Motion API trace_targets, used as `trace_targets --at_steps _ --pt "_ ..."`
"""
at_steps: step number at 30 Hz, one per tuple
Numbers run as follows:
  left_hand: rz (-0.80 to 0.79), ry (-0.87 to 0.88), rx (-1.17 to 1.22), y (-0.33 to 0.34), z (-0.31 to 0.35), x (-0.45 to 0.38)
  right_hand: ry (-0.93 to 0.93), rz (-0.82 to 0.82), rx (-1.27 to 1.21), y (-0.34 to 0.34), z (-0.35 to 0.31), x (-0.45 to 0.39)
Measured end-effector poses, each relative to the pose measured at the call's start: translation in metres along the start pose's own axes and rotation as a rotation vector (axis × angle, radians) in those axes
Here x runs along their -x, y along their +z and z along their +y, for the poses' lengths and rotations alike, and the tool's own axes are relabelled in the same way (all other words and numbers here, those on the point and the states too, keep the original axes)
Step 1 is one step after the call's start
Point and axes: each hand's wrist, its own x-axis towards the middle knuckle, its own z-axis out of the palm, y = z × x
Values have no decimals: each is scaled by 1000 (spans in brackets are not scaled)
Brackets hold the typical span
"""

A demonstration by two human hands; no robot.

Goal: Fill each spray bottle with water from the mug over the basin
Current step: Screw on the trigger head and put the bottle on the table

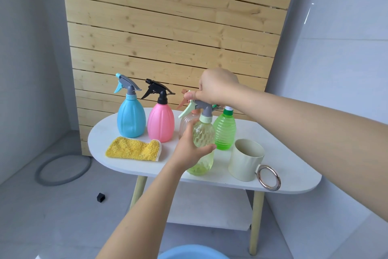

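A clear pale-yellow spray bottle point(203, 139) stands near the front of the white table point(279, 153). My left hand point(190, 147) grips its body, and my right hand point(216, 88) grips its grey trigger head from above. Behind it stand a blue bottle point(131, 120), a pink bottle point(160, 123), a clear peach bottle point(186, 121) partly hidden, and a green ribbed bottle point(225, 132). A cream mug point(245, 160) with a metal ring handle sits to the right. The blue basin point(189, 253) shows at the bottom edge.
A yellow cloth point(134, 149) lies on the table's left part. A wooden slat panel point(172, 27) leans behind the table. On the floor at left are a grey ring point(63, 170) and a small black block point(101, 197). A lower shelf sits under the table.
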Motion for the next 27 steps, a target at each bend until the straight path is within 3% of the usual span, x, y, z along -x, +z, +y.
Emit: trace_targets --at_steps 5,10,17,24,27 --pt "-20 -31 15 -1 -2 2 -86 -180 -432 19 25 14" --pt "-7 -161 -56 -4 -10 19 18 -180 -816 42 35 15" --pt "139 -165 -52 -3 24 18 3 -14 -834 25 42 21" --pt "70 -163 -384 34 91 -43 76 178 -760 -34 102 14" --pt "39 -167 -361 73 112 -58 127 217 -684 -40 135 11"
